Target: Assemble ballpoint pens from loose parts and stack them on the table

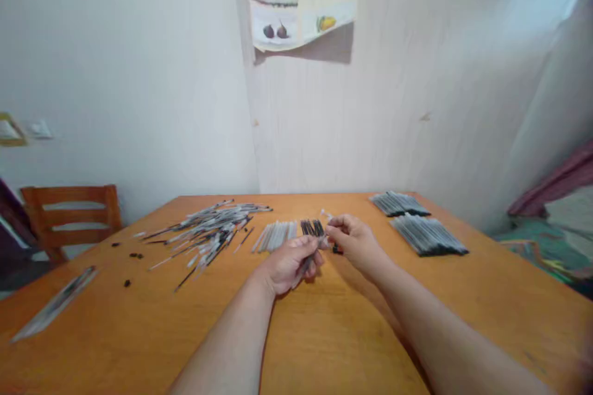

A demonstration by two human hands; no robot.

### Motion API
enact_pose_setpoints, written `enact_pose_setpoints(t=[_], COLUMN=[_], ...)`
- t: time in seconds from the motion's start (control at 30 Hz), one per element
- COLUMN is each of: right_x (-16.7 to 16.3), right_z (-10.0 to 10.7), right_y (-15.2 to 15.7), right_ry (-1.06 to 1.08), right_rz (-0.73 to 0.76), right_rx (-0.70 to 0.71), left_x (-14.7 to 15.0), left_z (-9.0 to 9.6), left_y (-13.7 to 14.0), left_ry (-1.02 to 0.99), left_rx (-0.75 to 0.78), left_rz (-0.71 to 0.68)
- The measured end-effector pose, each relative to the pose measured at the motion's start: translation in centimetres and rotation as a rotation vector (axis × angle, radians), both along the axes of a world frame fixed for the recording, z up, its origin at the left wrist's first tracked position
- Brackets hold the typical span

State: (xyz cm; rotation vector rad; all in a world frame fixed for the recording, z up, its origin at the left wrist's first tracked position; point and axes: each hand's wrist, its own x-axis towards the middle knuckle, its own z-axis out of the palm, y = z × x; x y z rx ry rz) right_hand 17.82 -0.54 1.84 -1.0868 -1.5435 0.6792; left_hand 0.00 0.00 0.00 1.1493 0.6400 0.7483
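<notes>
My left hand (291,262) is closed around a slim, clear pen barrel (303,270), which slants down through the fingers. Close beside it, my right hand (356,242) pinches at the barrel's upper end; a small whitish piece (325,215) shows just beyond its fingertips, too blurred to name. Behind my hands lies a row of clear pen barrels (278,234), with a short row of dark, thin pen parts (311,227) to its right. A few small black pieces (337,248) sit partly hidden under my right hand.
A loose heap of refills and pen parts (215,228) spreads over the table (319,345) at left. Small black caps (127,283) and a flat bundle of clear sticks (55,305) lie nearer. Two stacks of black-ended pens (428,234) (398,203) rest at right. A chair (74,210) stands left.
</notes>
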Motion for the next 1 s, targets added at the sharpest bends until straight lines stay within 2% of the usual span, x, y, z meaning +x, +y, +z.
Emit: enact_pose_setpoints(t=[0.33,0.53,0.67,0.83,0.9,1.0], right_x=[-0.4,-0.3,0.3,3.0,4.4,6.2], right_z=[-0.2,0.1,0.1,0.9,1.2,1.3], right_y=[-0.6,-0.8,-0.5,0.5,0.9,1.1], right_ry=[-0.266,-0.282,-0.237,-0.184,-0.280,-0.518], right_rz=[0.018,0.038,-0.009,-0.169,-0.212,-0.202], right_rx=[0.106,0.131,0.068,-0.087,-0.125,-0.180], left_x=[0.0,0.0,-0.1,-0.2,-0.2,-0.2], left_z=[0.4,0.4,0.2,0.1,0.1,0.0], left_y=[-0.2,-0.2,0.0,0.1,0.2,0.2], left_ry=[-0.025,-0.032,-0.038,-0.015,-0.008,-0.009], left_rx=[0.012,0.020,0.018,0.009,0.010,0.015], left_rz=[0.064,0.067,0.057,0.059,0.065,0.062])
